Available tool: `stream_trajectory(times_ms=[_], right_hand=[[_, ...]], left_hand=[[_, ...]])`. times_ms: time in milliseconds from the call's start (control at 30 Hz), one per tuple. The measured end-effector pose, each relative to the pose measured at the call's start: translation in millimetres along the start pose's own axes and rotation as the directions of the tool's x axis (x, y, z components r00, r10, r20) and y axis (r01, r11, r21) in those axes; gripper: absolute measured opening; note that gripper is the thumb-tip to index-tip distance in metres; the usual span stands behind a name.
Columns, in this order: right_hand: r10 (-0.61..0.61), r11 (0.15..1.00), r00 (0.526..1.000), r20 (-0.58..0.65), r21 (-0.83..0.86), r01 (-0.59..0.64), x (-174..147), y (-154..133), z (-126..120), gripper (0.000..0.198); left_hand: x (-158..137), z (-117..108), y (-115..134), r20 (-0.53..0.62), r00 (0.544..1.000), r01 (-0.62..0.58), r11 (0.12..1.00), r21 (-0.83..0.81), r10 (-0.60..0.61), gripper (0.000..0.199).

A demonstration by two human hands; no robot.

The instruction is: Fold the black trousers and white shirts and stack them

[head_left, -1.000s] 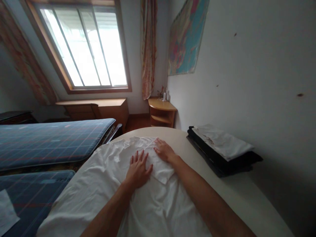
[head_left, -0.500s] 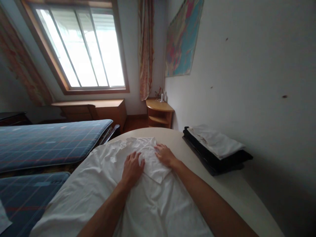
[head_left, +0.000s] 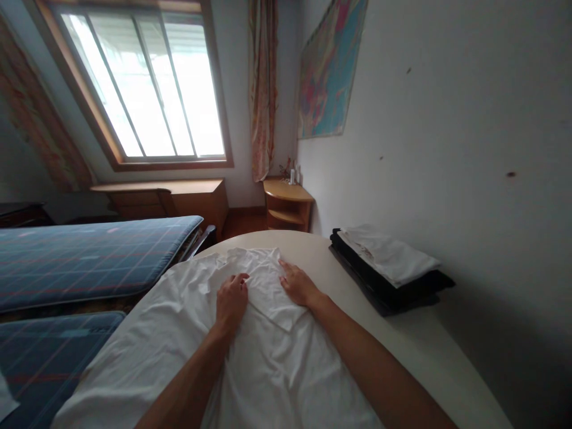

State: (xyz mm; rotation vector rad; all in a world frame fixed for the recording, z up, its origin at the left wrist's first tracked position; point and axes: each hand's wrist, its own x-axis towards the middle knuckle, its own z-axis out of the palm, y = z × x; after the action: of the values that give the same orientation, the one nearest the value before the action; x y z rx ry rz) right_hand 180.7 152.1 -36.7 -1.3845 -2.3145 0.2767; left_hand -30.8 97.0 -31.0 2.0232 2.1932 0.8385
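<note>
On the table (head_left: 308, 239): cloth (head_left: 268, 351), white, one, rumpled, covering its middle and left.
Left hand (head_left: 231, 301): one, on the cloth over the table's middle; fingers bent, thumb close by; whether cloth is pinched, cannot tell.
Right hand (head_left: 298, 283): one, on the cloth's right side over the table; fingers a little apart, laid down, clamped on nothing.
Stack (head_left: 388, 256): one, on the table's right; one white piece on top, dark pieces beneath, number unclear.
Shelf (head_left: 288, 192): one, beyond the table; open tiers, contents too dim to tell; small items on top.
Desk (head_left: 196, 186): one, beyond the table, leftward.
Mattresses (head_left: 98, 256): two, blue plaid, left of the table.
Curtains (head_left: 263, 89): two, beyond the table.
</note>
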Motion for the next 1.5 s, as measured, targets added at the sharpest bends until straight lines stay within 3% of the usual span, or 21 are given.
stream_trajectory(times_ms=[200, 400, 533, 733, 933, 1067, 1200, 1300, 1400, 1500], right_hand=[[0.038, 0.999, 0.999, -0.001, -0.001, -0.038, -0.6, 1.3, -5.0, 0.056], [0.112, 0.993, 0.993, 0.024, -0.046, -0.111, -3.7, 3.2, -5.2, 0.051], [0.166, 0.984, 0.985, 0.049, -0.081, -0.161, -5.8, 3.7, -4.3, 0.052], [0.153, 0.987, 0.987, 0.049, -0.062, -0.150, -8.3, 1.7, -8.2, 0.064], [0.165, 0.984, 0.973, 0.162, -0.098, -0.150, -10.3, -4.0, -16.0, 0.065], [0.165, 0.984, 0.971, 0.172, -0.100, -0.149, -11.0, -6.6, -17.4, 0.067], [0.143, 0.987, 0.972, 0.186, -0.094, -0.127, -10.7, -7.8, -19.4, 0.067], [0.055, 0.994, 0.992, 0.113, -0.105, -0.044, -11.5, -15.4, -24.1, 0.055], [-0.077, 0.992, 0.996, 0.037, -0.094, 0.080, -17.8, -33.8, -30.6, 0.038], [-0.138, 0.987, 0.987, 0.081, -0.076, 0.144, -33.5, -57.1, -37.2, 0.034]], left_hand=[[2.3, -0.8, -4.9, -0.066, 0.991, 0.117, 0.990, 0.074, -0.113, 0.028], [4.1, -3.4, -6.8, -0.035, 0.991, 0.133, 0.988, 0.077, -0.130, 0.027], [4.9, -3.9, -5.8, -0.028, 0.988, 0.150, 0.988, 0.036, -0.150, 0.025], [5.1, -10.0, -1.5, -0.135, 0.977, 0.156, 0.985, -0.071, -0.165, 0.027], [1.8, -10.2, -1.0, -0.073, 0.983, 0.171, 0.985, 0.022, -0.169, 0.029], [1.6, -5.1, -3.8, -0.063, 0.988, 0.147, 0.987, 0.064, -0.143, 0.029], [3.5, -3.9, -5.4, -0.028, 0.990, 0.137, 0.989, -0.048, -0.138, 0.027], [4.7, -3.3, -6.6, -0.017, 0.993, 0.110, 0.982, -0.155, -0.114, 0.026], [5.4, -0.9, -9.1, -0.012, 0.997, 0.068, 0.986, -0.154, -0.071, 0.023], [5.7, 1.9, -12.3, -0.016, 0.999, 0.037, 0.990, -0.133, -0.040, 0.021]])
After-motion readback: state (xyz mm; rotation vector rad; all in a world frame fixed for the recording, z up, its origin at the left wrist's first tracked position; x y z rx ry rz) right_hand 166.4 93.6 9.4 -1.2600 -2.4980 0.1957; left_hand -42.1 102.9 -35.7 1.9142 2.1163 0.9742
